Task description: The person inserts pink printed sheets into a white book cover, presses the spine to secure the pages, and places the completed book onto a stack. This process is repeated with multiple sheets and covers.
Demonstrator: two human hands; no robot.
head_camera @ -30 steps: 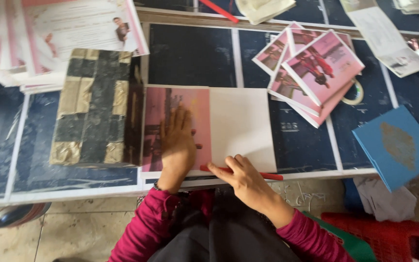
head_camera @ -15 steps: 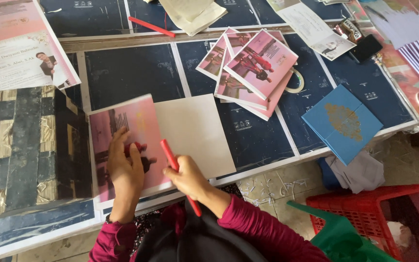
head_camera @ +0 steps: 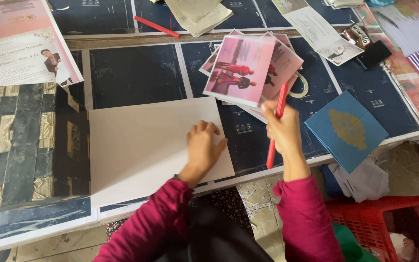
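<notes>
A dark blue worktop (head_camera: 136,73) crossed by pale strips fills the view, with bare floor below its near edge. The left hand (head_camera: 203,148) lies flat, fingers spread, on a blank white card (head_camera: 141,140) near that edge, holding nothing. The right hand (head_camera: 281,128) has its fingers closed around a red pencil-like stick (head_camera: 273,140) and lifts 1 pink photo print (head_camera: 238,70) off a fanned stack of prints (head_camera: 287,63) at the worktop's middle. A blue folded card (head_camera: 347,128) sits at the right near edge, a taped block (head_camera: 25,140) at the left.
</notes>
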